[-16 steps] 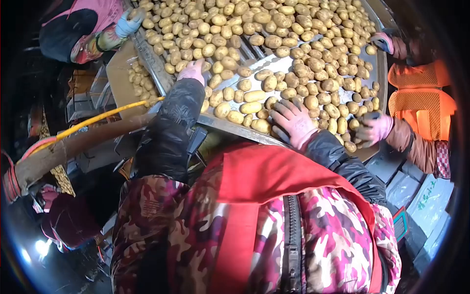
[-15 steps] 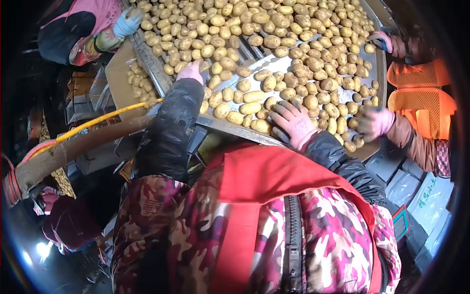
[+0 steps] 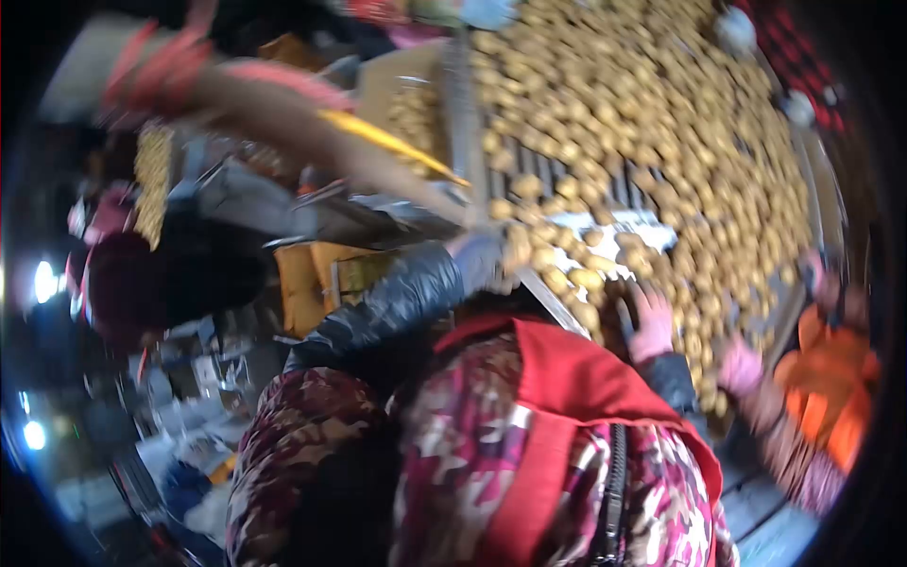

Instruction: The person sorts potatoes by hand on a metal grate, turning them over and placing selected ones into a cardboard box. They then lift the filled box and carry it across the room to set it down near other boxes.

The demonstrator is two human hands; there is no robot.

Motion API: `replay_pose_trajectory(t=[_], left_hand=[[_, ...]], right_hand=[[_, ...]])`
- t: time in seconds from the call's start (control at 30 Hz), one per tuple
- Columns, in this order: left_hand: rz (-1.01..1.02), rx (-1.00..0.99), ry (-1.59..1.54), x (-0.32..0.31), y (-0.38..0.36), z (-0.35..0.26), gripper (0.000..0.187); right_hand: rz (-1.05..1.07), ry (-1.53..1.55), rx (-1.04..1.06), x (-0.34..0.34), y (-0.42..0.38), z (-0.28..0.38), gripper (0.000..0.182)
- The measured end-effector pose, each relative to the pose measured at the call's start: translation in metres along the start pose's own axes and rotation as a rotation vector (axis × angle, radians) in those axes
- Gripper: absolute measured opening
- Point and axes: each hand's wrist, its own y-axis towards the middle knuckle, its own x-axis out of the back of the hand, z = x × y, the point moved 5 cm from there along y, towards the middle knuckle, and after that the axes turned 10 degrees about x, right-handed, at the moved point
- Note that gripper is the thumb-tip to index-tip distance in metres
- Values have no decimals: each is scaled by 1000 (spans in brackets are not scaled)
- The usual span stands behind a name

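Observation:
Many loose potatoes [image 3: 586, 123] cover the sorting table in front of me. My left hand [image 3: 480, 260], gloved and smeared by motion, is at the table's near left corner, beside the metal edge. Brownish potatoes overlap its fingertips in this view, and I cannot tell whether it grips one. My right hand [image 3: 649, 323], in a pink glove with dark fingertips, lies on the potatoes near the front edge. Its fingers are stretched out and apart. Between my hands, several potatoes lie on a bright white patch of the table [image 3: 652, 230].
A co-worker's pink-gloved hand [image 3: 740, 367] is at the table's right side, beside an orange garment [image 3: 827, 383]. A blue-gloved hand [image 3: 488, 11] shows at the far end. A thick pole [image 3: 283, 123] with a yellow strip crosses at left. An orange-brown crate [image 3: 298, 288] stands below it.
The view has swung left, so the table appears farther right and turned. My left hand has drawn back from among the potatoes to the table's near corner. My right hand stays over the potatoes.

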Motion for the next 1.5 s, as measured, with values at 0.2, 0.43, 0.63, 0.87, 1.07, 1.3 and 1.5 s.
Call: replay_pose_trajectory(t=[0.2, 0.43, 0.63, 0.87, 1.07, 1.3, 1.5], left_hand=[[-2, 399, -474, 53, -128, 42, 17], [-1401, -114, 180, 129, -187, -62, 60], [-1666, -133, 587, 95, -209, -126, 74], [-1935, -700, 575, 114, -262, -205, 47], [-2335, -718, 1319, 149, -295, -293, 28], [-2266, -824, 1098, 237, -284, -332, 23], [-1651, 374, 971, 404, -187, -151, 29]], right_hand=[[91, 109, 18, -10, 9, -11, 43], [86, 35, 39, -18, 22, -13, 44], [175, 16, -35, -14, 17, -16, 44], [140, 48, -58, -6, 20, -12, 44], [-20, 40, 27, 17, 35, 13, 37], [-30, 31, -34, 35, 28, 20, 35], [47, 2, -134, 29, 8, -4, 42]])
